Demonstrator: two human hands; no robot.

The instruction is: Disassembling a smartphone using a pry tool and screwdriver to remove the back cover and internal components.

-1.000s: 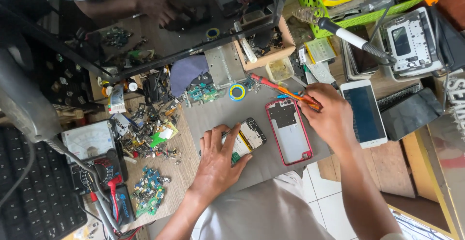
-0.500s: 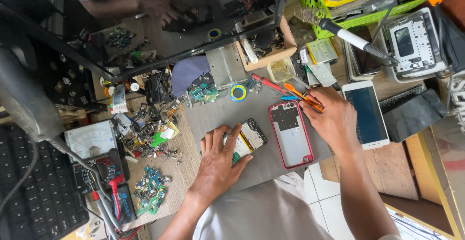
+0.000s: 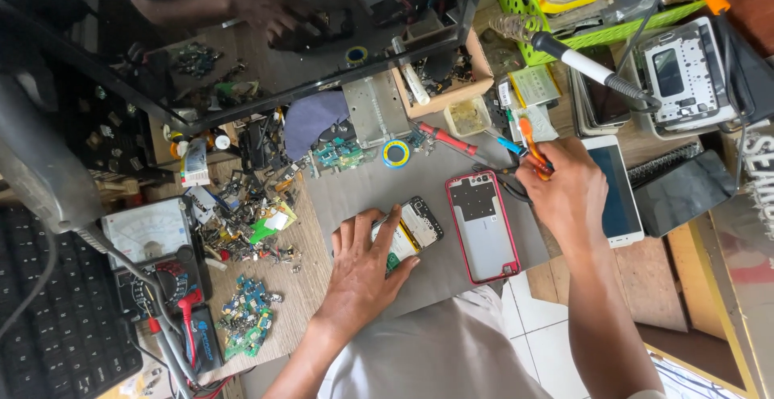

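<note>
Centrally, near the lower middle of the frame, the left hand [image 3: 367, 266] is lying flat with its fingers spread over an opened phone body [image 3: 409, 234], pressing it against the grey work mat [image 3: 363, 193], seemingly to keep it from sliding. Just right of it, a red-framed phone back [image 3: 484, 226] is lying face down on the same mat, close by both hands. The right hand [image 3: 564, 189] is sitting at the mat's right edge, its fingers closed round an orange-handled tool [image 3: 532, 147], with black tweezers [image 3: 501, 183] sticking out below it toward the red frame; whether the tweezers are also being gripped I cannot tell. A red-handled screwdriver [image 3: 446, 139] is resting just above the mat, within easy reach.

Counting phones: two on the mat in pieces, and one white phone [image 3: 617, 193] lying screen-up just right of the right hand, apparently set aside. One roll of yellow and blue tape [image 3: 395, 154] is sitting at the mat's upper edge. One analogue multimeter [image 3: 149, 234] is standing at the left, with a heap of small circuit scraps [image 3: 250, 218] between it and the mat. One soldering iron [image 3: 588, 67] is lying across the upper right. At the top of the frame, another person's hand [image 3: 278, 16] is working behind a dark glass panel [image 3: 266, 68].
</note>
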